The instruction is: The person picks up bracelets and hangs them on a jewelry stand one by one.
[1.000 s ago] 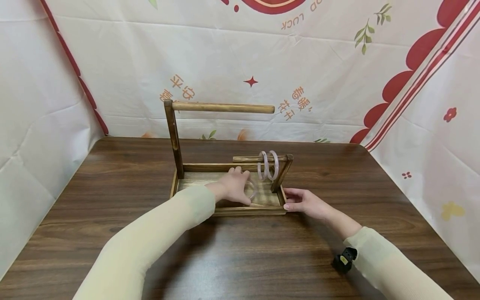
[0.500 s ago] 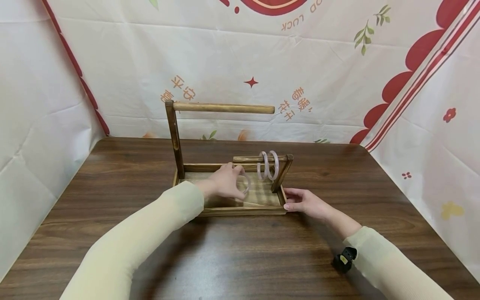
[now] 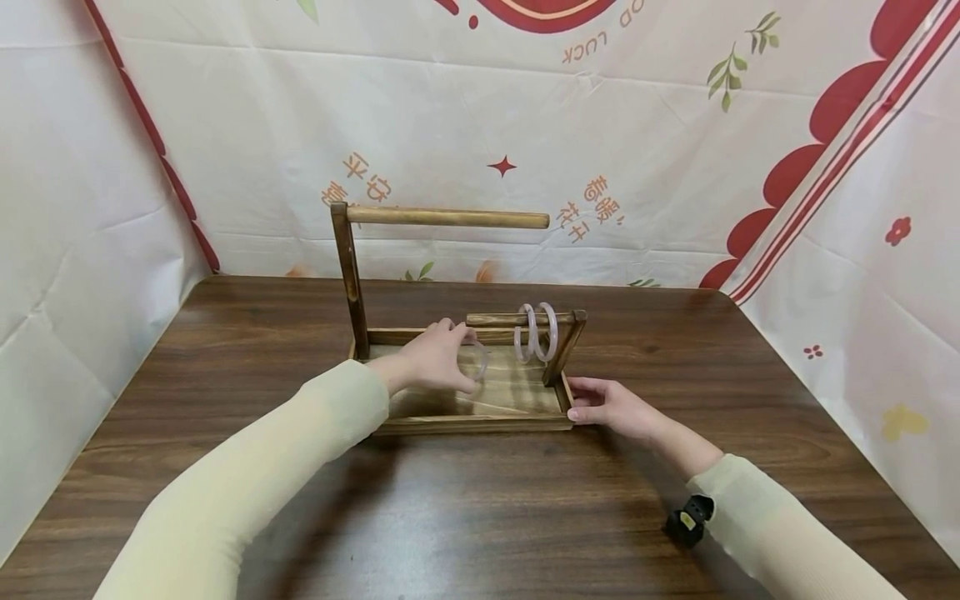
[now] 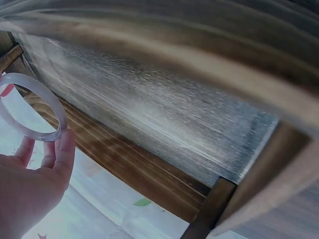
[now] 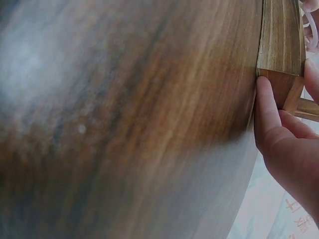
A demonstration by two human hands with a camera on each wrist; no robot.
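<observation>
In the head view, my left hand (image 3: 435,357) is over the tray of a wooden rack and pinches a translucent pale lilac bangle (image 4: 52,102) between thumb and fingers. The bangle stands on edge, its ring facing the short rod. Two similar bangles (image 3: 552,333) hang on that short rod (image 3: 487,319), near its post. At the rack's right end, my right hand (image 3: 611,408) touches the end wall of the tray (image 5: 281,89) with fairly straight fingers, the thumb at the near corner.
A taller post (image 3: 347,279) at the tray's left end carries a long bare rod (image 3: 450,217) above the left hand. The rack stands on a dark wood table (image 3: 480,508). Behind it hangs a white printed cloth (image 3: 450,117).
My left hand has drawn leftward and slightly upward over the tray, bringing the bangle along. The right hand and the two hanging bangles have stayed in place.
</observation>
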